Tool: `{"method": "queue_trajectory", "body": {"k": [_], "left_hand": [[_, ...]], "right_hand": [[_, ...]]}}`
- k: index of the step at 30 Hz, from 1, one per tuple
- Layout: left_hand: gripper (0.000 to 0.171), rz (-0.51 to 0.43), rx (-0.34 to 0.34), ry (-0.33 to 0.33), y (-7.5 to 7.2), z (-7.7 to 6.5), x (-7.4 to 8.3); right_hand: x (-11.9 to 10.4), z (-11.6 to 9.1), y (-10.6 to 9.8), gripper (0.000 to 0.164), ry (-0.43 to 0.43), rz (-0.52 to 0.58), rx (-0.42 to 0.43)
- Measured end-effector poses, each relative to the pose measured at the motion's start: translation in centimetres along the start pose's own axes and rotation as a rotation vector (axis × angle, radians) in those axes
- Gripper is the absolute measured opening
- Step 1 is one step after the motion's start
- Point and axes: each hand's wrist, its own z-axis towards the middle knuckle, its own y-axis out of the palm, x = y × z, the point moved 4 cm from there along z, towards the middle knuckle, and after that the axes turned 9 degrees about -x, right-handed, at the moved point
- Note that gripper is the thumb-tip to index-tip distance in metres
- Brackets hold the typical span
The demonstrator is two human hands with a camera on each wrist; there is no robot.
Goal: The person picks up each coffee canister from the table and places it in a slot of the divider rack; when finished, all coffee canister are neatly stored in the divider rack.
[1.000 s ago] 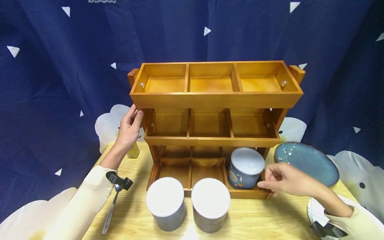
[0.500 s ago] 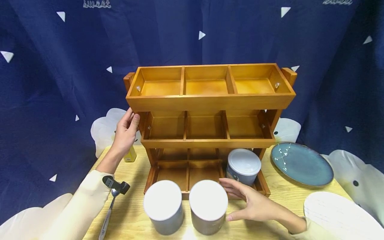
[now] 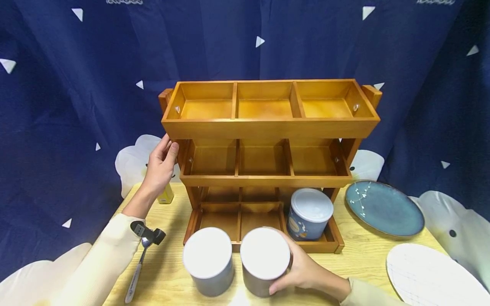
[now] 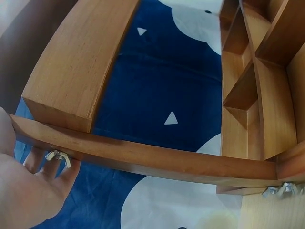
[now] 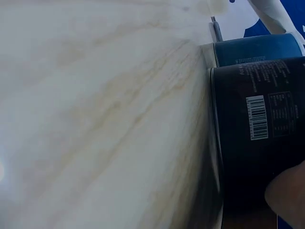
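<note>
A three-tier wooden shelf rack (image 3: 268, 128) stands on the table, each tier split into compartments. My left hand (image 3: 160, 168) grips its left side frame; in the left wrist view the fingers (image 4: 66, 179) curl behind the wooden slat beside a wing nut. Two white-lidded canisters stand in front of the rack. Around the right one, a dark canister (image 3: 264, 255), my right hand (image 3: 302, 267) is wrapped, thumb in front and fingers partly hidden behind. Its barcode side faces the right wrist view. The left one, a blue-grey canister (image 3: 208, 259), stands beside it. A blue canister (image 3: 311, 214) sits in the bottom right compartment.
A blue-green oval plate (image 3: 384, 208) lies right of the rack, with a white plate (image 3: 432, 274) nearer. On the left are a spoon (image 3: 135, 276) and a small yellow box (image 3: 166, 195). A blue curtain (image 3: 245, 42) hangs behind.
My right hand has moved left from beside the blue canister in the bottom compartment and taken hold of the dark canister. The left hand keeps its grip on the rack.
</note>
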Motion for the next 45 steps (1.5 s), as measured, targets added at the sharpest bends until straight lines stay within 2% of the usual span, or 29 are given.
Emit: {"method": "queue_trajectory", "body": {"k": [3, 5, 12, 21, 28, 34, 39, 45], "left_hand": [[0.047, -0.001, 0.004, 0.002, -0.1, 0.0, -0.3], [0.047, -0.002, 0.007, 0.002, -0.1, 0.0, -0.3], [0.047, -0.021, 0.006, 0.008, 0.1, 0.1, -0.4], [0.047, -0.004, 0.011, -0.008, 0.1, -0.1, -0.5], [0.047, -0.004, 0.004, 0.018, 0.2, 0.2, -0.2], [0.046, 0.019, 0.029, 0.011, 0.0, -0.2, -0.2], [0.046, 0.012, 0.021, 0.018, 0.0, 0.0, -0.2], [0.047, 0.024, 0.0, 0.003, -0.1, 0.1, -0.6]], "right_hand": [[0.1, 0.2, 0.0, 0.116, 0.014, -0.104, 0.021], [0.1, 0.3, 0.0, 0.114, 0.025, -0.134, 0.031], [-0.2, 0.6, 0.3, 0.11, -0.028, -0.134, 0.014], [-0.4, 0.6, 0.1, 0.109, -0.022, -0.149, 0.014], [-2.3, 1.1, -0.3, 0.107, -0.109, -0.088, 0.014], [-4.5, 1.8, -1.2, 0.107, -0.148, -0.157, 0.029], [-5.9, 2.5, -2.0, 0.103, -0.131, -0.213, 0.094], [-6.2, 2.8, -2.8, 0.1, -0.062, -0.195, 0.145]]}}
